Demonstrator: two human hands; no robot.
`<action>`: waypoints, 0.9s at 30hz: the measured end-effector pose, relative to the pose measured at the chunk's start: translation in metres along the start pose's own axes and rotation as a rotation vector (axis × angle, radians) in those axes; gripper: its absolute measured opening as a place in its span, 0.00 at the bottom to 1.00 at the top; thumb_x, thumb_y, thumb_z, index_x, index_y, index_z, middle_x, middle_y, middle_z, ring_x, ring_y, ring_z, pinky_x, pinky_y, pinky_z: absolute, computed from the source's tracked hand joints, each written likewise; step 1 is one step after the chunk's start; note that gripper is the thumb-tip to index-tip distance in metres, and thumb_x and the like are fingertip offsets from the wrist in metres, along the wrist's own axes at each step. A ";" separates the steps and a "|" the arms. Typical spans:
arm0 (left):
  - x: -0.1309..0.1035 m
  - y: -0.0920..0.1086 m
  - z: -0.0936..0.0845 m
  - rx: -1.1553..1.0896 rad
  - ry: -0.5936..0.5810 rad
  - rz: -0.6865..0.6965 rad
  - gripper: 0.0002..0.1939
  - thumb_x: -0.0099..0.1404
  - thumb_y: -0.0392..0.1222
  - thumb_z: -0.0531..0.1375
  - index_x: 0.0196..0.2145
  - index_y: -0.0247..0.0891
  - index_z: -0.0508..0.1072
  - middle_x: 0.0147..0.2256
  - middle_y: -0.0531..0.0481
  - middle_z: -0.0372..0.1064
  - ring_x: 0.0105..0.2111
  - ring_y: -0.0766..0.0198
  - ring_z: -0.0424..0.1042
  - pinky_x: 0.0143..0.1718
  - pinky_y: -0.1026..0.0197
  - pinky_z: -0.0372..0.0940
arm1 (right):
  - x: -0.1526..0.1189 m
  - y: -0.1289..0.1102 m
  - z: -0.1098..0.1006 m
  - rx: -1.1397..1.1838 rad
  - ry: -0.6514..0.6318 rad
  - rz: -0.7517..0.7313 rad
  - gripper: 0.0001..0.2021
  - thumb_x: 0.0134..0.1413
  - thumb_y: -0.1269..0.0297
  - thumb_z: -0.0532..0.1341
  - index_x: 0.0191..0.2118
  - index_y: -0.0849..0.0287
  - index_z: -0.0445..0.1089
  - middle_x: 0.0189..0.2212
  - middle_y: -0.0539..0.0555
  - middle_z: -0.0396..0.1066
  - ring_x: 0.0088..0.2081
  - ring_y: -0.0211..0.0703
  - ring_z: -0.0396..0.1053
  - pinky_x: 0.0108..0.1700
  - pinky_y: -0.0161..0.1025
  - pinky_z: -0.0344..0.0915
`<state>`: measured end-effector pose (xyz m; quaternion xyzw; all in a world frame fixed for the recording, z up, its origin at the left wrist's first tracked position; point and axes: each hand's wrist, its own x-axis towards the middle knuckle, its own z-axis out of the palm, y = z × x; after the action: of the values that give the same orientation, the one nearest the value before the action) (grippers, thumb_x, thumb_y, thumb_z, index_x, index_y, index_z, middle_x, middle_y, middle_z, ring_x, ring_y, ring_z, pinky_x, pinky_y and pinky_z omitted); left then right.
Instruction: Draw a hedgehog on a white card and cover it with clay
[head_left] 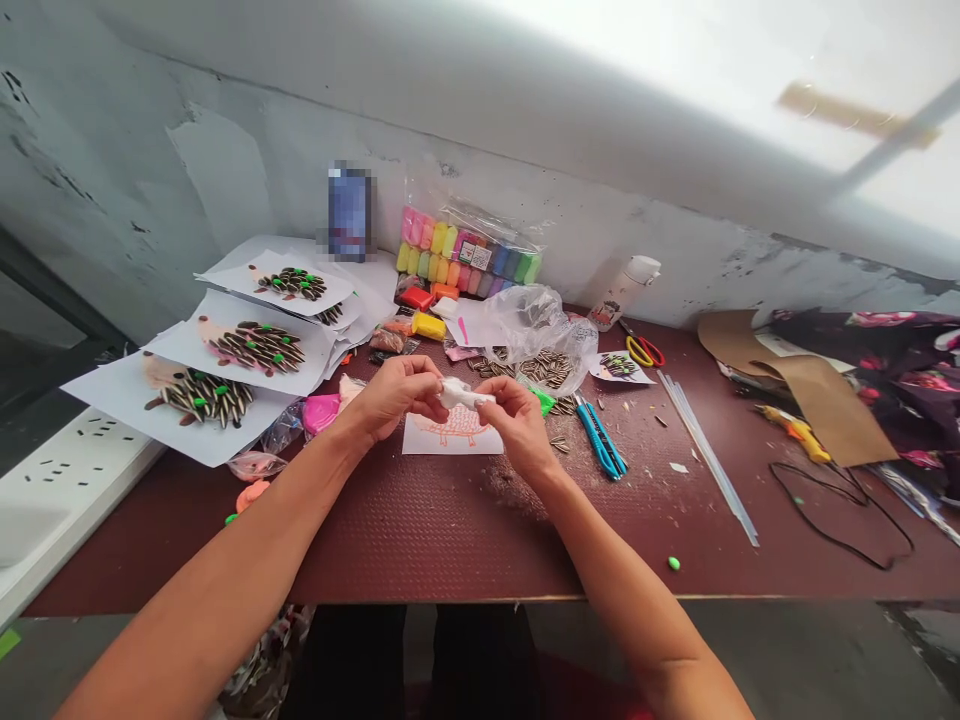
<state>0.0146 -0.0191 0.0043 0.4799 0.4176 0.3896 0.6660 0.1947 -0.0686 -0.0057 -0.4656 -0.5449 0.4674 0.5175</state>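
Observation:
Between both hands, just above the middle of the table, is a small crumpled white piece [459, 394]; whether it is tissue or soft clay I cannot make out. My left hand [405, 392] pinches its left end, and my right hand [519, 418] pinches the right end. Under them on the table lies a white paper [427, 446] with an orange drawing, partly covered by the hands. Behind my right hand are striped sunflower seeds [547, 370] in and around a clear plastic bag [529, 312]. A pink clay lump [321, 412] sits left of my left hand.
Sheets with seed-covered hedgehogs [259, 345] are stacked at left, beside a power strip [56, 490]. Colored clay packs [469, 250] lean on the wall. Rightward are a blue cutter [600, 440], scissors [645, 350], a bottle [626, 290], clear sticks [709, 455] and a yellow glue gun [799, 435].

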 end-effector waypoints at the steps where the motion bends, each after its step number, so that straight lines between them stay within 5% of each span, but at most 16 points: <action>1: 0.000 0.001 0.000 -0.029 -0.005 -0.010 0.08 0.46 0.40 0.64 0.23 0.37 0.68 0.20 0.53 0.71 0.19 0.64 0.73 0.26 0.58 0.74 | 0.001 0.000 -0.001 0.071 0.006 0.008 0.09 0.47 0.58 0.67 0.30 0.55 0.68 0.24 0.45 0.64 0.26 0.35 0.58 0.30 0.34 0.56; 7: 0.001 0.006 -0.008 -0.140 0.067 -0.037 0.08 0.46 0.37 0.63 0.25 0.36 0.68 0.21 0.53 0.72 0.20 0.65 0.73 0.27 0.59 0.73 | 0.004 -0.007 -0.011 0.427 -0.097 0.099 0.11 0.45 0.58 0.69 0.31 0.55 0.67 0.23 0.45 0.62 0.24 0.33 0.55 0.30 0.34 0.55; 12: 0.010 0.005 -0.021 -0.136 0.272 0.080 0.09 0.49 0.36 0.63 0.30 0.37 0.68 0.24 0.53 0.73 0.21 0.65 0.73 0.28 0.59 0.74 | 0.005 -0.012 -0.019 0.419 -0.152 0.092 0.13 0.48 0.53 0.69 0.32 0.52 0.66 0.25 0.45 0.63 0.25 0.35 0.56 0.31 0.37 0.59; 16: 0.022 -0.004 -0.038 0.097 0.428 0.205 0.10 0.50 0.33 0.64 0.32 0.36 0.70 0.30 0.51 0.74 0.23 0.67 0.73 0.29 0.61 0.74 | 0.007 -0.006 -0.022 0.202 -0.124 0.103 0.14 0.46 0.50 0.71 0.33 0.53 0.72 0.32 0.49 0.71 0.29 0.36 0.61 0.33 0.36 0.61; 19: 0.029 -0.012 -0.050 0.226 0.415 0.250 0.10 0.50 0.34 0.64 0.33 0.35 0.72 0.34 0.49 0.75 0.27 0.66 0.74 0.33 0.61 0.74 | 0.009 0.004 -0.024 -0.116 -0.143 0.085 0.14 0.50 0.50 0.69 0.34 0.55 0.76 0.24 0.47 0.66 0.26 0.34 0.57 0.29 0.35 0.56; 22: 0.032 -0.019 -0.057 0.469 0.445 0.295 0.09 0.53 0.37 0.63 0.34 0.37 0.75 0.34 0.48 0.78 0.32 0.60 0.76 0.36 0.59 0.73 | 0.009 0.015 -0.024 -0.351 -0.127 0.007 0.12 0.53 0.52 0.67 0.35 0.56 0.78 0.22 0.46 0.63 0.25 0.35 0.54 0.28 0.35 0.53; 27: 0.032 -0.025 -0.060 0.882 0.505 0.370 0.09 0.55 0.35 0.61 0.33 0.42 0.79 0.35 0.46 0.80 0.42 0.48 0.77 0.47 0.52 0.69 | 0.006 0.025 -0.017 -0.603 -0.082 -0.125 0.07 0.57 0.61 0.64 0.39 0.57 0.77 0.33 0.51 0.73 0.30 0.38 0.62 0.36 0.37 0.59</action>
<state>-0.0270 0.0231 -0.0369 0.6710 0.5971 0.3912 0.2004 0.2125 -0.0592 -0.0296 -0.5445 -0.7069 0.2705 0.3613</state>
